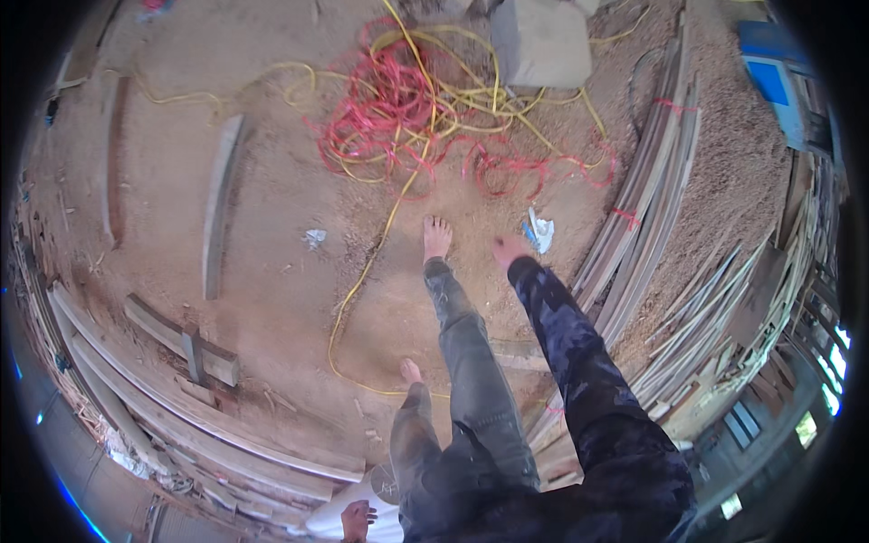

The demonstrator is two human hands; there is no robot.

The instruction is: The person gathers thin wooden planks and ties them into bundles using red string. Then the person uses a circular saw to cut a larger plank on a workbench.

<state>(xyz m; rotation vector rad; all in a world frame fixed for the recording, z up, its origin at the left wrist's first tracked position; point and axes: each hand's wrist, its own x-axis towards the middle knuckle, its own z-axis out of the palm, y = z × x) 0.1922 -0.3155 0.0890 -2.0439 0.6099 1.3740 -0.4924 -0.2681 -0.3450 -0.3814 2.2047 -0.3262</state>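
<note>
My right arm, in a dark patterned sleeve, reaches forward over the dirt floor. At its end my right hand [512, 251] is smeared by motion, so its fingers cannot be made out; it appears near a crumpled white and blue scrap [540, 231]. Low in the picture, beside my hip, my left hand [358, 519] has its fingers curled in, and nothing shows in it. Ahead of my bare feet lies a tangle of pink-red strapping [389, 109] mixed with a yellow cord [369, 262]. The cord runs back past my feet.
Bundled wooden strips [647, 181] with red ties lie to the right, by loose thin sticks [724, 308]. A pale board [543, 45] is at the far side. Wooden planks [220, 208] lie to the left, with long beams [208, 421] at the lower left.
</note>
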